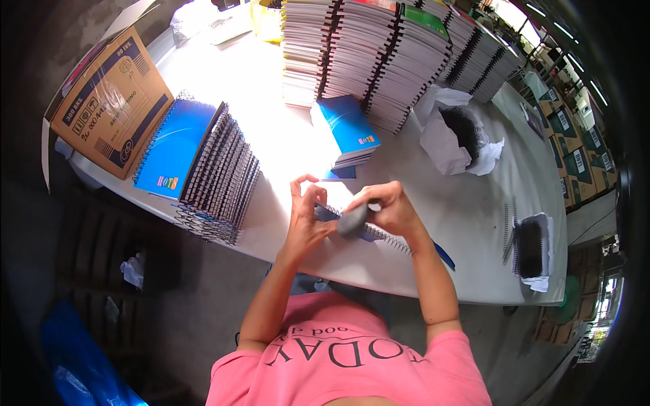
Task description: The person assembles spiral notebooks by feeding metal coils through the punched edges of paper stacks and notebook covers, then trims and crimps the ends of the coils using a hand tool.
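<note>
Brown cardboard box (pixel 112 101) with dark blue printed panels, standing at the far left edge of the surface (pixel 474 223). Stacked green-and-white cartons (pixel 575 145) at the right, beyond the surface's far end. White paper wrapping (pixel 447 145) torn open near the notebook stacks.

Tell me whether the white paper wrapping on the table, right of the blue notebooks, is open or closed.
Open. The white paper wrapping is torn and spread apart, showing a dark bundle of black spiral coils inside.

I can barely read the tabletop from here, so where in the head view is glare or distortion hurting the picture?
Head view: sunlight blows out the white tabletop between the blue spiral notebook pile and the tall stacked notebooks; the left hand and right hand around the grey hand tool are evenly lit; fisheye bends the table edge, and the corners go black.
</note>
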Available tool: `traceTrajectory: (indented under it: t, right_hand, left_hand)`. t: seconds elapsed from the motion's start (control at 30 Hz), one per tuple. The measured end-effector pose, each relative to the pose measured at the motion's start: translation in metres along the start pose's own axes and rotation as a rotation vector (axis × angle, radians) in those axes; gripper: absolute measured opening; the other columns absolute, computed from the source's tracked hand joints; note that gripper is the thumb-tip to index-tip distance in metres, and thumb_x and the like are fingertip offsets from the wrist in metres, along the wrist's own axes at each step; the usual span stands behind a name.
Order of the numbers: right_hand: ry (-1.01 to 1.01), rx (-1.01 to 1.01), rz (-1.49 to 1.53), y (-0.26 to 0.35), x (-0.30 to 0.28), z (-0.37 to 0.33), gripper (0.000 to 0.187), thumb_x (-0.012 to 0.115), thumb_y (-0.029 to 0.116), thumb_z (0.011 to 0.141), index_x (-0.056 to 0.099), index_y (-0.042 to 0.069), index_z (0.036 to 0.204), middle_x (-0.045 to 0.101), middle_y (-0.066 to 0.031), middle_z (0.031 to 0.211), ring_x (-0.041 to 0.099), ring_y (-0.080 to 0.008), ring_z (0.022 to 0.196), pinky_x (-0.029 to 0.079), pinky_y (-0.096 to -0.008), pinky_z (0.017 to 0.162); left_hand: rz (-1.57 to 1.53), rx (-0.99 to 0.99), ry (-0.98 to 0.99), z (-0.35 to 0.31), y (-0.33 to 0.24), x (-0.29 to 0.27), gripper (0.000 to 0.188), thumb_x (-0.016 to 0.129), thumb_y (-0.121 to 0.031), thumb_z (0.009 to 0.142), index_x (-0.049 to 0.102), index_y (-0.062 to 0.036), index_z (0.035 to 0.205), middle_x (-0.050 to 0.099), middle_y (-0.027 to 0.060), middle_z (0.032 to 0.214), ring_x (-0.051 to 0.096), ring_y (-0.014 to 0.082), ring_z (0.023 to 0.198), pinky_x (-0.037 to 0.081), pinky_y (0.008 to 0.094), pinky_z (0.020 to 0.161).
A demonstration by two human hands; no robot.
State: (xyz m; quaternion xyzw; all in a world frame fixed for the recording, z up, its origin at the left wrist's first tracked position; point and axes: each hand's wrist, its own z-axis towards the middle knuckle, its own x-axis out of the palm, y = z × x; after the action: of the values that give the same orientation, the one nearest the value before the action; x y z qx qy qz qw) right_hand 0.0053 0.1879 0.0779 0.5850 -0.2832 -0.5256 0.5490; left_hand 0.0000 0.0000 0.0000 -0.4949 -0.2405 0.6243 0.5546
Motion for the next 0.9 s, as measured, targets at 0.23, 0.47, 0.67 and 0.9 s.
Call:
traceTrajectory:
  t: [0.23,0.47,0.67,0.9]
  right_hand:
    - [-0.031,0.036,-0.184,-0.002,0.011,0.028,0.027,0.061,-0.014,0.064,0.072,0.001,0.085,0.069,-0.0090,0.078,0.060,-0.0102,0.072,0.047,-0.0250,0.067]
    - [-0.097,0.064,-0.168,-0.007,0.013,0.012,0.024,0.063,-0.008,0.066,0.071,0.002,0.086,0.069,-0.0082,0.077,0.061,-0.0103,0.070,0.047,-0.0259,0.066]
    - [-0.426,0.078,-0.565,-0.015,-0.037,-0.028,0.039,0.065,0.007,0.072,0.062,0.007,0.111,0.063,-0.0154,0.106,0.061,-0.0285,0.097,0.046,-0.0336,0.084]
    - [-0.336,0.896,-1.084,0.018,0.008,-0.165,0.069,0.065,0.042,0.079,0.041,0.014,0.137,0.035,-0.0136,0.142,0.032,-0.0359,0.129,0.026,-0.0543,0.102]
  left_hand:
    - [-0.185,-0.065,-0.087,0.021,0.014,-0.008,0.092,0.094,-0.033,0.041,0.030,-0.0035,0.099,0.036,0.0104,0.098,0.045,0.0187,0.089,0.043,0.0319,0.080]
    - [-0.101,0.037,-0.057,0.005,-0.003,0.000,0.084,0.092,-0.024,0.050,0.027,-0.0056,0.100,0.036,0.0090,0.100,0.043,0.0168,0.094,0.042,0.0290,0.081]
    - [-0.629,-0.222,-0.094,0.000,-0.013,-0.004,0.044,0.076,-0.005,0.075,0.039,-0.0085,0.099,0.045,0.0019,0.094,0.044,0.0100,0.083,0.041,0.0227,0.076]
    - [-0.581,-0.142,-0.317,-0.001,-0.033,-0.001,0.073,0.075,0.001,0.074,0.036,-0.0090,0.134,0.062,0.0038,0.087,0.056,0.0081,0.079,0.044,0.0206,0.070]
